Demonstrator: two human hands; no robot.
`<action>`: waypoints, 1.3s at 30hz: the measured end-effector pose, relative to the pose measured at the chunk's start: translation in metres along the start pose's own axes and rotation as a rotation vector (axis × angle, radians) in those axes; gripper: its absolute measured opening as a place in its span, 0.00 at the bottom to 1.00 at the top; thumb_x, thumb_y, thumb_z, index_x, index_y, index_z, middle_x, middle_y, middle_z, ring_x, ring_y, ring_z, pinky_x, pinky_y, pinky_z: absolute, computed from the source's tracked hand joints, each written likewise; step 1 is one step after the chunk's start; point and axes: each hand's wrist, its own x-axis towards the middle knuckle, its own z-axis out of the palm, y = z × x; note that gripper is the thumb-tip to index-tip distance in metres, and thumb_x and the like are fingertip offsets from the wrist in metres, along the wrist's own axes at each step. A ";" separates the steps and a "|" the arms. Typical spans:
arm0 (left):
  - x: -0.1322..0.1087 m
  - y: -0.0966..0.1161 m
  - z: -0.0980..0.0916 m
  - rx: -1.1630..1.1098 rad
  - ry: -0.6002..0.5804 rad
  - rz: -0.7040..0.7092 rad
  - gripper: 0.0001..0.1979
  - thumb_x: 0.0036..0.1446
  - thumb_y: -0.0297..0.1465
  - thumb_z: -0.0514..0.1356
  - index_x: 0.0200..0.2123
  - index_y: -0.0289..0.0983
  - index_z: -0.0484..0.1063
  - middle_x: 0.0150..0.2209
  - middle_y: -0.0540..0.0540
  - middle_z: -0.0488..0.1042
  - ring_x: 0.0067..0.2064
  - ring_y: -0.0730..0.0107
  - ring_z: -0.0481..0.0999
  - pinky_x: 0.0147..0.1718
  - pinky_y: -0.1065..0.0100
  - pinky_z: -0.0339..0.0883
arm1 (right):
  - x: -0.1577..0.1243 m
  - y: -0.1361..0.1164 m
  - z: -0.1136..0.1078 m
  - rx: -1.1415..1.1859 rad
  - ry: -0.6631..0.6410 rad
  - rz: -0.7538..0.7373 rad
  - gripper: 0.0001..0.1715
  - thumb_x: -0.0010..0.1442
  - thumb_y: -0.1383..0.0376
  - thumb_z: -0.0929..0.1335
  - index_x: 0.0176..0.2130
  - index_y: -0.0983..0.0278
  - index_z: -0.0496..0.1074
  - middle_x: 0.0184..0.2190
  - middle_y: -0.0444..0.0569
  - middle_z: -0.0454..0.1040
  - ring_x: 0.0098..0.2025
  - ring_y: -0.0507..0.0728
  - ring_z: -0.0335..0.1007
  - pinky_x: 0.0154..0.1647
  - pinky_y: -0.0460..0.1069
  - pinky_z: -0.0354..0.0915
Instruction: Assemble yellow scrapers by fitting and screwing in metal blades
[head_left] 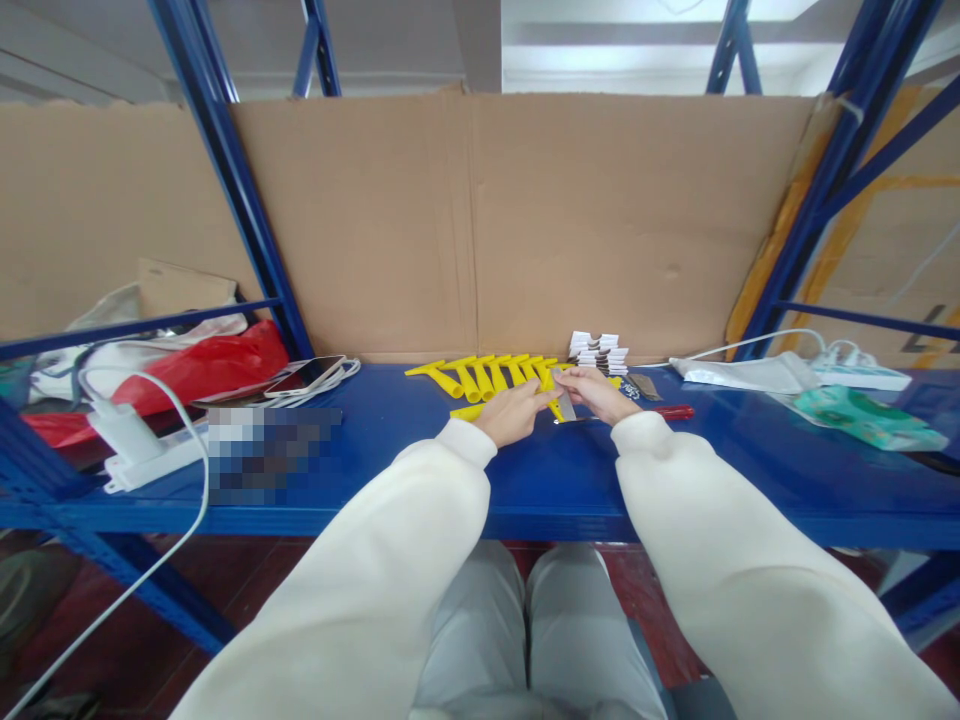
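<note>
My hands meet over the middle of the blue shelf (390, 470), a little back from its front edge. My right hand (596, 392) is nearly closed, thumb and fingertips pinched on the top of a small flat grey piece (565, 406) that stands tilted between my two hands. My left hand (514, 412) is curled in, its fingertips against the left edge of that piece; whether it grips the piece or only touches it I cannot tell. Both sleeves are cream-white.

Just behind my fingers, a row of yellow plastic pieces (491, 375) lies side by side towards the back edge, and one loose yellow piece (465, 411) lies just beside my left wrist. Behind my right hand, at the back edge, stands a stack of small white pieces (598, 352). A red-handled tool (673, 411) lies just to the right of my right hand.

Further out to the left, a phone (311, 374) rests on a coil of white cable near the back edge, with a red plastic bag (214, 365) beyond it and a white power strip (142, 458) near the front left corner. Towards the right end lie a white pouch (750, 374) and a teal packet (862, 418). A sheet of brown cardboard (480, 220) stands along the back.
</note>
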 end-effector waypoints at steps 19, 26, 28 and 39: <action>0.001 -0.002 0.001 0.084 -0.010 -0.017 0.27 0.68 0.25 0.46 0.68 0.44 0.60 0.50 0.39 0.70 0.50 0.60 0.76 0.48 0.64 0.70 | -0.003 0.001 0.003 -0.072 0.024 -0.008 0.29 0.43 0.42 0.75 0.22 0.62 0.64 0.16 0.37 0.58 0.19 0.47 0.49 0.21 0.47 0.44; 0.001 -0.003 -0.002 0.054 -0.004 -0.052 0.27 0.68 0.25 0.47 0.68 0.43 0.61 0.50 0.39 0.70 0.50 0.60 0.76 0.49 0.63 0.69 | 0.001 0.003 -0.002 -0.018 -0.038 0.051 0.26 0.45 0.46 0.75 0.23 0.63 0.67 0.16 0.38 0.62 0.20 0.47 0.54 0.22 0.46 0.49; 0.001 -0.005 -0.001 0.044 0.001 -0.078 0.28 0.68 0.24 0.47 0.68 0.43 0.61 0.51 0.38 0.70 0.51 0.59 0.76 0.50 0.62 0.69 | 0.000 0.002 -0.004 -0.010 -0.088 0.087 0.23 0.46 0.50 0.76 0.25 0.63 0.69 0.18 0.39 0.65 0.21 0.47 0.56 0.23 0.46 0.53; 0.002 -0.010 0.003 0.009 0.015 -0.176 0.30 0.66 0.24 0.48 0.69 0.48 0.59 0.55 0.38 0.70 0.51 0.55 0.75 0.50 0.56 0.69 | -0.008 -0.003 0.001 -0.035 -0.216 0.044 0.20 0.44 0.53 0.75 0.24 0.64 0.68 0.20 0.40 0.65 0.22 0.47 0.55 0.23 0.46 0.50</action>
